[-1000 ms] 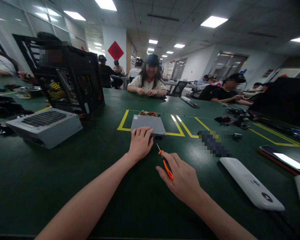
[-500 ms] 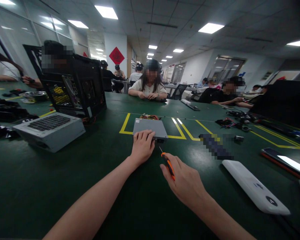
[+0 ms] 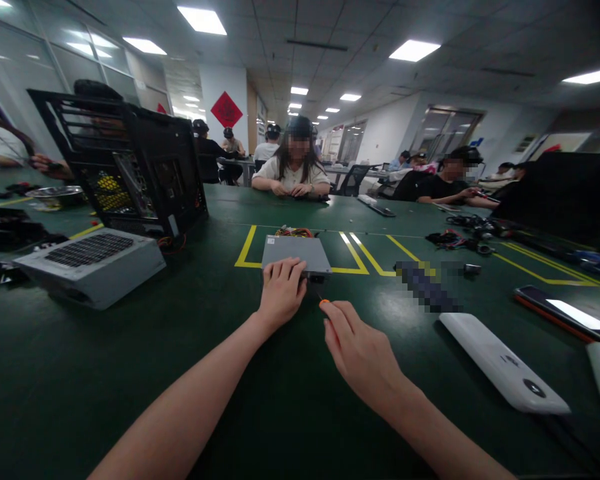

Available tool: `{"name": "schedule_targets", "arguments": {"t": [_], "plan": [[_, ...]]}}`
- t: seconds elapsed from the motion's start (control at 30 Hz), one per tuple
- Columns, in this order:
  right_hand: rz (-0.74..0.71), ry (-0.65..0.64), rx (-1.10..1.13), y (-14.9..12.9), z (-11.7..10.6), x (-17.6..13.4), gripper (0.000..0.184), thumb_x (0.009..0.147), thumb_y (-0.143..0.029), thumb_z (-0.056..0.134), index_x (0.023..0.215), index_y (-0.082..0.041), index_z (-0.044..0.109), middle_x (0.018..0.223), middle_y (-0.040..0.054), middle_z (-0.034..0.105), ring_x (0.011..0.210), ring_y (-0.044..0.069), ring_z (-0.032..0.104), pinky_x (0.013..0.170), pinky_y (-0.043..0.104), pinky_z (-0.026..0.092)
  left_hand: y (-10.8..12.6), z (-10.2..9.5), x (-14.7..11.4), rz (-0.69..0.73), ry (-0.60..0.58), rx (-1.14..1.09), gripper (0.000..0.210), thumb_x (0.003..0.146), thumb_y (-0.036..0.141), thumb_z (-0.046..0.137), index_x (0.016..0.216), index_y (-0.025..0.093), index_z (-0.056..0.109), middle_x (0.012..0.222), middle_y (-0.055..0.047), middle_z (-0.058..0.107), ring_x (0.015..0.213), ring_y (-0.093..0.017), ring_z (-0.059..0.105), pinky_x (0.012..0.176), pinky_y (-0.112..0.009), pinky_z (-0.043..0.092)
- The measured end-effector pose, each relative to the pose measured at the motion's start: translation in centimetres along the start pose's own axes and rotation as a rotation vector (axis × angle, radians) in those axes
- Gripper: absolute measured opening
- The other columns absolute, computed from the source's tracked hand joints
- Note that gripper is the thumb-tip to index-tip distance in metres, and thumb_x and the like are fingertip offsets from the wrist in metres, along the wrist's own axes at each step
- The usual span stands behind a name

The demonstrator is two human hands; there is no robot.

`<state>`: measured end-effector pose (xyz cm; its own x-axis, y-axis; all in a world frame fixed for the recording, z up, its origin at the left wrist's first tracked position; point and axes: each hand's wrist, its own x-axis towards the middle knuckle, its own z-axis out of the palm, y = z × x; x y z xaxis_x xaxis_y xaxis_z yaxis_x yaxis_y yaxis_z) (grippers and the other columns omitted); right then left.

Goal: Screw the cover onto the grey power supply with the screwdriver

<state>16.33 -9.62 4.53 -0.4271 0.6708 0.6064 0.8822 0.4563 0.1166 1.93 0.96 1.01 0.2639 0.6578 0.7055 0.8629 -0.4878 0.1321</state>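
A small grey power supply unit (image 3: 307, 250) lies on the green table in front of me, its coloured cables bunched at the far end. My left hand (image 3: 279, 292) holds its near left side, fingers over the top edge and thumb at the front face. In my right hand (image 3: 363, 343), closed fingers grip a screwdriver (image 3: 325, 303); only the orange front of its handle and a thin shaft show. The shaft points toward the unit's near face by the socket (image 3: 316, 277). Whether its tip touches is too small to tell.
A larger power supply (image 3: 93, 267) and an open black computer case (image 3: 130, 167) stand on the left. On the right lie a white oblong device (image 3: 503, 363), a phone (image 3: 570, 313) and cables (image 3: 455, 241). Across the table sits a person (image 3: 295, 167).
My right fingers have closed further over the screwdriver, so less of its handle shows. The left hand stays on the power supply unit. The view has shifted slightly.
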Motion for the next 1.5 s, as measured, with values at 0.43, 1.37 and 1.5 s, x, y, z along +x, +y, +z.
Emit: {"name": "schedule_targets", "arguments": {"t": [0.43,1.37,1.5], "plan": [[0.019,0.028,0.07,-0.3,0.0,-0.4,0.027,0.087,-0.021,0.041,0.109,-0.009,0.052,0.095,0.0128,0.061,0.07,0.015,0.058,0.055,0.025,0.049,0.1,-0.1,0.0,-0.005,0.008,-0.014,0.031,0.085,0.026,0.043,0.115,0.021,0.049,0.119,-0.008,0.053,0.112,-0.023,0.043,0.094,-0.04,0.028],[0.07,0.103,0.206,-0.1,0.9,-1.0,0.023,0.082,-0.02,0.048,0.104,-0.013,0.048,0.101,0.0118,0.057,0.087,0.02,0.056,0.069,0.031,0.05,0.0,0.1,0.0,-0.005,-0.005,-0.013,0.032,0.085,0.025,0.042,0.116,0.022,0.048,0.121,-0.008,0.052,0.114,-0.024,0.041,0.094,-0.042,0.027],[0.107,0.102,0.227,0.0,1.0,-1.1,0.027,0.084,-0.018,0.044,0.109,-0.01,0.044,0.101,0.0133,0.056,0.084,0.018,0.057,0.059,0.025,0.05,0.0,0.2,0.0,-0.002,-0.006,-0.005,0.031,0.085,0.025,0.042,0.116,0.021,0.048,0.121,-0.008,0.052,0.114,-0.023,0.041,0.094,-0.041,0.027]]}}
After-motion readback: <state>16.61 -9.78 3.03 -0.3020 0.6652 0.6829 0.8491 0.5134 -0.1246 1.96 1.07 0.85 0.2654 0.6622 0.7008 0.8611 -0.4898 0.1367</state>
